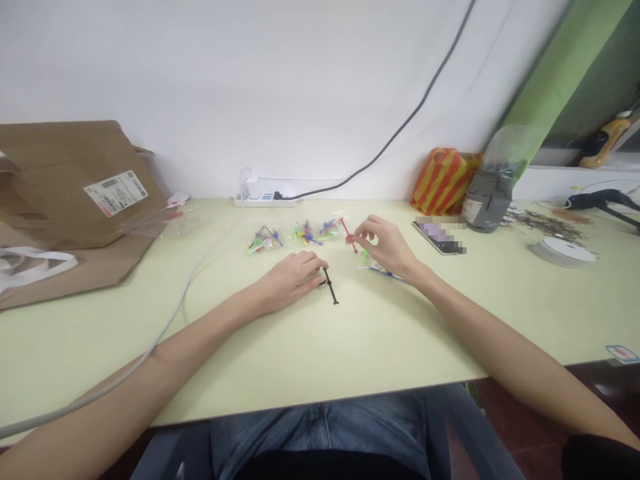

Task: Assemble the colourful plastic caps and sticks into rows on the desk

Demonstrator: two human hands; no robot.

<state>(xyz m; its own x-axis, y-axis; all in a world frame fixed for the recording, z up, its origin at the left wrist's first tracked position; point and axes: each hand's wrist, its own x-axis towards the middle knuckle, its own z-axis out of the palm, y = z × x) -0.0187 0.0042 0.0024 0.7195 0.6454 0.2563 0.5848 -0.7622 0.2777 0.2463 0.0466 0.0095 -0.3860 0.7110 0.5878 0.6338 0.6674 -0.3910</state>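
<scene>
Head view, looking down on a pale yellow-green tabletop (320,363), shows the two bare hands apart, with a small gap between them near the middle of the table. The left hand (293,280) lies palm down, its fingertips at the top of a thin black plastic piece (331,287) that rests on the table; whether they grip it cannot be told. The right hand (385,247) is raised, with thumb and fingers curled closed on a thin red plastic piece (349,235).

Just below the right hand lies a clear plastic bag (380,270) holding green and blue parts. Behind the hands, three small clear bags of multicoloured plastic parts (306,233) sit in a loose row. Farther back, a white power strip (260,198) stands against the wall, with a dark grey cable (400,115) rising from it.

On the left, a large brown paper mailer (75,187) with a white shipping label leans against the wall. On the right stand a red-and-yellow striped plastic bag (443,180) and a grey pouch (487,200). A smartphone (440,238) with a blurred screen lies flat nearby, and a white tape roll (563,252) rests farther right.
</scene>
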